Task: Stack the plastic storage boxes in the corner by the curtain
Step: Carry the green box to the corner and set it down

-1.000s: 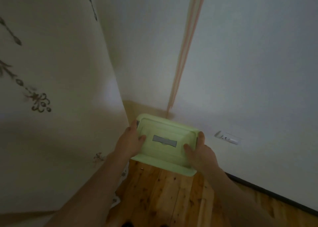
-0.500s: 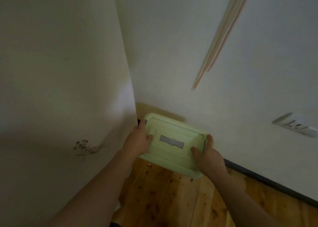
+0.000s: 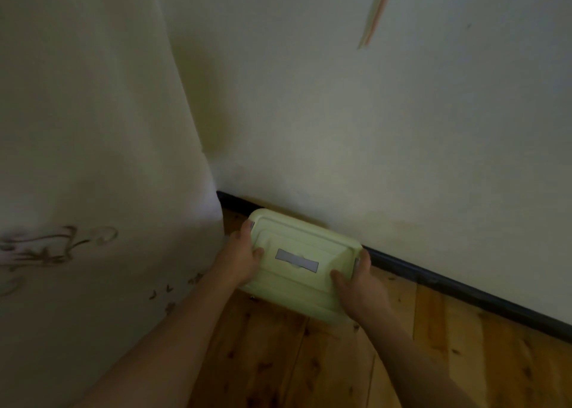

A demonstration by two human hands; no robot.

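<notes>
The box (image 3: pixel 301 263) is a pale green plastic one with its lid on, and it sits low in the corner, held between two bare hands. Nearest the camera, both forearms reach forward and down over a wooden floor (image 3: pixel 309 361) of knotty planks. The left hand (image 3: pixel 240 257) grips the box's left short end, thumb laid on the lid and fingers curled round the side, one fingertip showing at the far left corner. The right hand (image 3: pixel 360 285) grips the right short end the same way, thumb on the lid near the front edge and fingers wrapped round the side. The box thus lies squarely between the hands, its long sides running from one to the other, turned a little so its right end is nearer the camera. A grey label (image 3: pixel 296 260) crosses the middle of the lid. Whether the box rests on the floor or hangs just above it cannot be told. Just left of the left hand hangs a pale curtain (image 3: pixel 93 175) with a faint brown pattern. Behind the box a dark skirting board (image 3: pixel 464 294) runs along the foot of a white wall (image 3: pixel 371 113), very near the box's far edge.
</notes>
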